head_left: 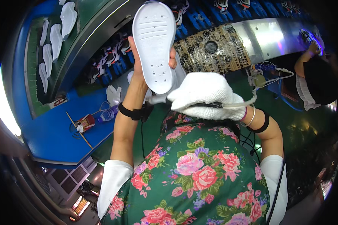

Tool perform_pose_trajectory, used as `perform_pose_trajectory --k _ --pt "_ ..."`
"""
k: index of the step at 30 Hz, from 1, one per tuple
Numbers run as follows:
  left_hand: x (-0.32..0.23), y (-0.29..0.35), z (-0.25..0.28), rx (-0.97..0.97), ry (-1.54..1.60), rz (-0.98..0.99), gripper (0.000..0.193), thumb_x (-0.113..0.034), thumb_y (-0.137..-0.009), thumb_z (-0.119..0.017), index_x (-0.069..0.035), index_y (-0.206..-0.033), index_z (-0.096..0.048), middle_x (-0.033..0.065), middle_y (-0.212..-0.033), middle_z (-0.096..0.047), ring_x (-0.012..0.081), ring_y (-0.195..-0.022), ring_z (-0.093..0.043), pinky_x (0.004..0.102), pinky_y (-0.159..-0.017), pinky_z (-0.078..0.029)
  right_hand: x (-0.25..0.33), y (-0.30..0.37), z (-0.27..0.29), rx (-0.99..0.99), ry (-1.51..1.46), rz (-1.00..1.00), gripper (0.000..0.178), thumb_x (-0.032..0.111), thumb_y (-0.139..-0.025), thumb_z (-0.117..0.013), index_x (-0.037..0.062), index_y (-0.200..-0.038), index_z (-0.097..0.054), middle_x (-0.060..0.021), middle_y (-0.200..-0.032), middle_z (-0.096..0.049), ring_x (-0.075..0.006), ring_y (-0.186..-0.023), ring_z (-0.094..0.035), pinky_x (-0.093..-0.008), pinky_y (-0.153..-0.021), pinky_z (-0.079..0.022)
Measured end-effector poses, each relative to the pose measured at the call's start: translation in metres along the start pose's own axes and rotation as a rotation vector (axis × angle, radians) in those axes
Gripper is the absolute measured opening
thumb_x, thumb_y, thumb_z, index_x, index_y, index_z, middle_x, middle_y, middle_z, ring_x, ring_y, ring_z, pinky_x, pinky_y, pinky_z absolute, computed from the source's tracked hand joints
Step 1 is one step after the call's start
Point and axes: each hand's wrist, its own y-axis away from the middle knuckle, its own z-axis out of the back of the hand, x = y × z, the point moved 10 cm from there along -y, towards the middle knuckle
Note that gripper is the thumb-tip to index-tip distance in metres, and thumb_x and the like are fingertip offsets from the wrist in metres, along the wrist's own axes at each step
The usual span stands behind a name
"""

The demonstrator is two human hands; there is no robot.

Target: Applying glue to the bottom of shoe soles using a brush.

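Note:
My left hand [138,62] is raised and closed around a white shoe sole [154,45], its fingers wrapped over both edges. The sole stands nearly upright with its broad flat face toward me, showing grooves at the top and small holes lower down. My right hand [206,95] wears a white knit glove and is closed round a slim black tool [210,105] with a pale hose [238,105] running off to the right. The glove hides most of that tool, so its kind cannot be made out. Just below the sole's lower end, the glove appears apart from it.
On the left, a blue table [45,131] holds a bottle [109,113], a red container [87,123], a thin stick and a white glove. White soles lie on a green belt beyond. Shoes on blue holders line the back, near a cardboard-covered ledge [229,48]. Another person's arm [302,65] is at right.

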Motion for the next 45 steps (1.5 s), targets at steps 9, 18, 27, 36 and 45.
perform_pose_trajectory --k 9,18,27,36,45 --pt "0.024 -0.009 0.003 0.083 -0.04 0.241 0.104 -0.088 -0.084 -0.031 -0.005 -0.144 -0.047 0.027 -0.101 -0.066 0.0328 -0.079 -0.072 0.0398 -0.064 -0.061 0.002 0.009 -0.025 0.143 0.206 0.122 0.025 0.006 -0.071 -0.076 0.0078 -0.096 -0.072 -0.01 -0.104 -0.072 -0.0257 -0.082 -0.069 -0.0348 -0.068 -0.057" --pt "0.041 -0.012 0.012 0.0 -0.08 0.323 0.102 -0.086 -0.088 -0.02 -0.002 -0.14 -0.05 0.025 -0.095 -0.066 0.0312 -0.073 -0.069 0.0399 -0.065 -0.059 -0.027 0.014 0.021 -0.058 -0.036 -0.244 0.016 0.004 -0.077 -0.081 0.0061 -0.092 -0.077 -0.0099 -0.097 -0.076 -0.0227 -0.084 -0.071 -0.031 -0.074 -0.056" --pt "0.063 0.004 0.022 -0.172 0.054 0.085 0.058 -0.041 -0.106 -0.039 -0.008 -0.154 -0.035 0.0141 -0.154 -0.044 0.0323 -0.14 -0.044 0.0504 -0.117 -0.035 -0.03 0.015 0.086 -0.402 0.196 -0.225 0.014 0.005 -0.079 -0.078 0.0058 -0.093 -0.076 -0.0086 -0.097 -0.076 -0.0198 -0.09 -0.073 -0.0328 -0.08 -0.057" --pt "0.048 0.029 0.016 -0.379 0.236 0.008 0.072 -0.064 -0.093 -0.048 -0.016 -0.147 -0.048 0.0176 -0.137 -0.058 0.0443 -0.102 -0.067 0.0561 -0.084 -0.06 -0.001 0.015 0.072 -0.332 0.36 -0.165 0.019 0.012 -0.081 -0.077 0.009 -0.099 -0.076 -0.0114 -0.095 -0.074 -0.0277 -0.086 -0.071 -0.0367 -0.078 -0.057" --pt "0.069 0.011 0.001 -0.365 0.23 -0.05 0.078 -0.057 -0.091 -0.053 -0.006 -0.149 -0.043 0.018 -0.143 -0.055 0.0412 -0.127 -0.056 0.0514 -0.106 -0.048 0.028 0.009 0.091 -0.428 0.47 -0.019 0.025 0.006 -0.076 -0.081 0.0061 -0.101 -0.077 -0.0091 -0.096 -0.075 -0.0227 -0.082 -0.072 -0.0336 -0.075 -0.057"
